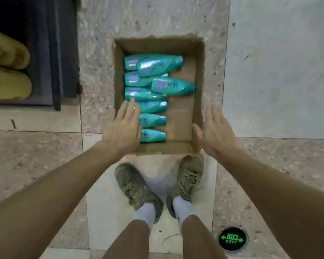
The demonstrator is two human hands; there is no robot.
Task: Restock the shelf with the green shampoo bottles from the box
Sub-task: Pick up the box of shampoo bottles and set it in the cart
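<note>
An open cardboard box (183,47) stands on the floor in front of my feet. Several green shampoo bottles (153,106) lie on their sides in its left half, two more resting on top, one of them (173,86) pointing right. My left hand (124,126) hovers flat, fingers spread, over the box's near left corner and the nearest bottles. It holds nothing. My right hand (214,131) is open beside the box's right wall, palm facing the box, empty. The shelf to restock is not clearly in view.
A dark frame or low shelf edge (64,53) with yellow-brown bundles (7,71) sits at the left. My two shoes (137,186) stand just behind the box. A round green exit marker (233,239) is set in the floor at the lower right.
</note>
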